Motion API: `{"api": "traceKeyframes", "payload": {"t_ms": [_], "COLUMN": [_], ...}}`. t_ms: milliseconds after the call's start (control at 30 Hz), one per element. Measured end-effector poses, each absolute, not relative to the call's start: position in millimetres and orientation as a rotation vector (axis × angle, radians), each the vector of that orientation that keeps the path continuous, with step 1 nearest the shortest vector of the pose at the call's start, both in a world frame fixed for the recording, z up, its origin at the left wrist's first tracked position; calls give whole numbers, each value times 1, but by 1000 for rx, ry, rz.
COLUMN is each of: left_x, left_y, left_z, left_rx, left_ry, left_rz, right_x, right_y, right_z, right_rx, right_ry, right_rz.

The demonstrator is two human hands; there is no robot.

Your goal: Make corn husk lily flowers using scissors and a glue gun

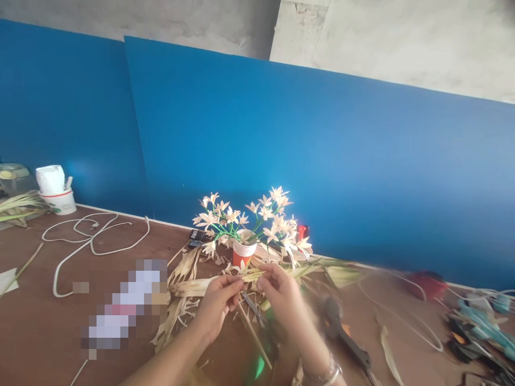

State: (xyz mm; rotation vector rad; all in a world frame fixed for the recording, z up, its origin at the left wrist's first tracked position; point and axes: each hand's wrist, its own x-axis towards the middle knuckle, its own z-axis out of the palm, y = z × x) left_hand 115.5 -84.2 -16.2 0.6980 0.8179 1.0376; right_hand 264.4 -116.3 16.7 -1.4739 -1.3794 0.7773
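My left hand point(219, 305) is closed in a pinch under a small pale husk flower point(241, 268). Close beside it, my right hand point(281, 295) pinches a thin yellow-green husk strip point(252, 274) that runs between both hands. Just beyond the fingers stands a stack of red-and-white paper cups point(244, 251). Green-stemmed husk flowers point(277, 217) spread out of the cups to both sides. Below my hands lie scissors point(251, 304), partly covered, and a thin stick point(255, 335).
Dry corn husks point(193, 288) litter the brown table point(36, 300). A black glue gun-like tool point(346, 338) lies at right, near tangled tools point(478, 332). White cable point(92, 241) loops at left, beside a pixelated patch. A white tub point(60, 202) stands near the blue panel point(281, 139).
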Motion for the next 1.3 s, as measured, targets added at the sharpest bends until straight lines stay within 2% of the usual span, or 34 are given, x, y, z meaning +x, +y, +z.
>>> {"api": "traceKeyframes", "payload": {"t_ms": [200, 633, 1300], "left_x": [116, 118, 122], "left_y": [-83, -89, -85], "left_z": [-18, -19, -35], "left_rx": [692, 724, 827], "left_ry": [809, 830, 793], "left_rz": [1034, 980, 1004], "right_x": [261, 243, 241], "right_y": [-116, -124, -122], "right_z": [19, 10, 10], "right_rx": [-1446, -1486, -1574], "right_ry": [-1447, -1791, -1826], "right_rz": [756, 46, -58]}}
